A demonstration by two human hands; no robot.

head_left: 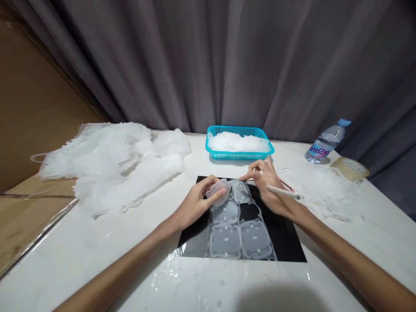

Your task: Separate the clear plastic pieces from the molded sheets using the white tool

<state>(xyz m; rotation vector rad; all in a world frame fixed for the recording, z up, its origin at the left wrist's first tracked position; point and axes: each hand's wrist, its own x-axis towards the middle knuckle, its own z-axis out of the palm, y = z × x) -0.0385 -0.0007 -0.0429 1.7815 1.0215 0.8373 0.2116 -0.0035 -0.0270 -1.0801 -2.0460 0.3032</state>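
My left hand [195, 203] is closed around a small bunch of translucent, rubbery-looking pieces [217, 190], thumb on top. Below it lies a clear moulded sheet [239, 234] with rounded-square panels, one of which is an open hole showing black. The sheet rests on a black mat [289, 245]. At the sheet's far edge, my right hand [267, 184] has its index finger stretched to the material and the other fingers curled. A slim white tool [284, 192] sticks out from under this hand, with a thin reddish length beside it; its tip is hidden.
A large heap of translucent sheets [107, 156] covers the table's left side. Behind the mat stands a turquoise basket [240, 156] holding white, filmy pieces. Clear scraps [325, 190], a water bottle [326, 143] and a yellowish tape roll [349, 169] are at right. Cardboard [35, 99] borders the left.
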